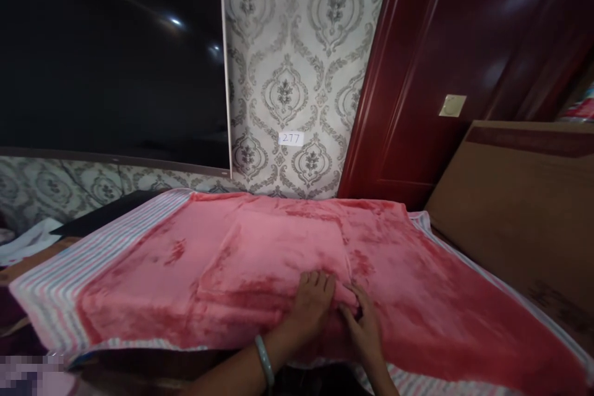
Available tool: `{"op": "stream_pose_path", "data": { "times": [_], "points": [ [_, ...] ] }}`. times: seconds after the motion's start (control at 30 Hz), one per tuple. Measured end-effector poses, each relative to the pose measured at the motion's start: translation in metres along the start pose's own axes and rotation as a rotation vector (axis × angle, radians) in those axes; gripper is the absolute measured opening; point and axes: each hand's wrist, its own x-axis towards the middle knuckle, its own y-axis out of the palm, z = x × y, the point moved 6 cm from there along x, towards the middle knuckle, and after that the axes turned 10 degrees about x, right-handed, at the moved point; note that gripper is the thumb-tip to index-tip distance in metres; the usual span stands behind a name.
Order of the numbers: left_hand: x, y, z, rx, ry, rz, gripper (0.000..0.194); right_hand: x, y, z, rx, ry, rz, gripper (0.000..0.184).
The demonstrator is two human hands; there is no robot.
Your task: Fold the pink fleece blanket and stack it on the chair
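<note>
A pink plush blanket with a striped border lies spread over a low surface, with a folded layer on top near the middle. My left hand, a pale bangle on its wrist, rests on the near part of that fold with its fingers on the fabric. My right hand is just to its right, with fingers and thumb pinching the blanket at the fold's edge. The two hands almost touch. The blanket's near edge partly drops out of view below them.
A large black curved television hangs on patterned wallpaper behind, beside a small "277" label. A dark red wooden door stands at the right. A brown board leans to the right, and white cloth lies at the left.
</note>
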Motion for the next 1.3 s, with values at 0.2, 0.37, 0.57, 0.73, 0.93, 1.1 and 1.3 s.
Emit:
{"op": "stream_pose_path", "data": {
  "times": [0.2,0.37,0.57,0.73,0.93,1.1,1.3],
  "points": [
    [-0.012,0.017,-0.001,0.032,0.058,-0.081,0.045,-0.007,-0.003,-0.002,-0.048,-0.025,0.063,0.051],
    [-0.012,0.003,-0.006,0.046,0.069,-0.128,0.037,-0.012,-0.004,0.006,-0.101,-0.072,0.089,0.055],
    [-0.009,-0.005,-0.008,0.06,0.065,-0.129,0.033,-0.014,-0.004,0.007,-0.165,-0.122,0.109,0.058],
    [-0.01,-0.005,-0.009,0.066,0.08,-0.119,0.032,-0.014,-0.004,0.005,-0.202,-0.113,0.112,0.062],
    [-0.01,-0.001,-0.007,0.05,-0.001,-0.093,0.054,-0.013,-0.003,0.008,-0.172,-0.084,0.109,0.061],
    [0.003,-0.005,-0.012,0.054,0.018,0.074,0.035,-0.012,-0.003,0.012,-0.136,-0.006,0.083,0.066],
    [0.025,-0.026,0.004,-0.058,0.008,0.161,0.027,-0.009,-0.017,0.01,-0.011,0.195,0.027,0.08]
  ]
}}
